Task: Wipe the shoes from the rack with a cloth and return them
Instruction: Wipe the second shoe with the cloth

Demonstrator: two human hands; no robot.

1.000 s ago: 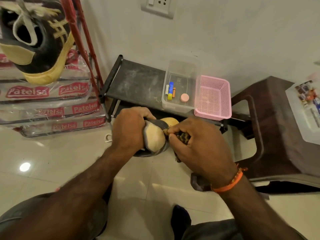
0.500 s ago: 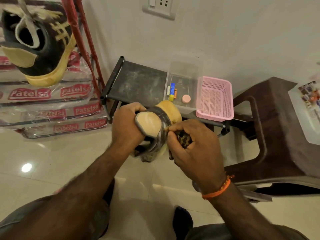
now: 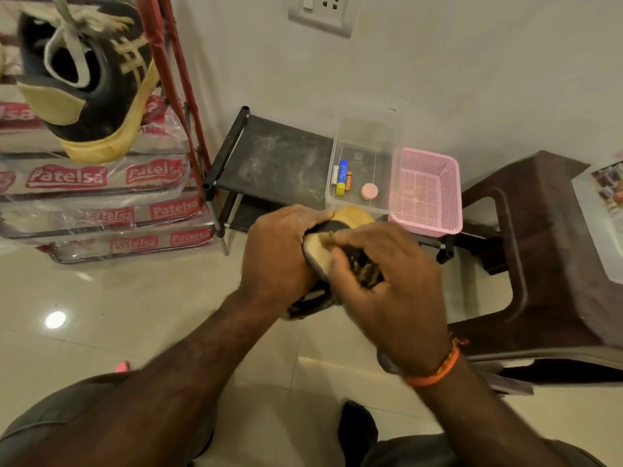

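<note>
My left hand (image 3: 274, 254) grips a black shoe with a tan sole and heel patch (image 3: 318, 252), held in the air over the floor in front of the low black rack (image 3: 269, 156). My right hand (image 3: 391, 281) is closed on a dark patterned cloth (image 3: 364, 267) and presses it against the shoe's tan heel patch. Most of the shoe is hidden by both hands. A matching black and tan sneaker (image 3: 87, 85) with pale laces sits at the top left on stacked packages.
A clear plastic box (image 3: 365, 136) with small items and a pink mesh basket (image 3: 426, 190) stand on the rack's top shelf. A dark brown plastic stool (image 3: 539, 251) is at the right. Stacked wrapped "Patelsa" packages (image 3: 101, 210) and red poles (image 3: 165, 69) fill the left.
The shoe has been turned in my left hand so its tan heel patch faces up. My right hand has slid the cloth up across that patch.
</note>
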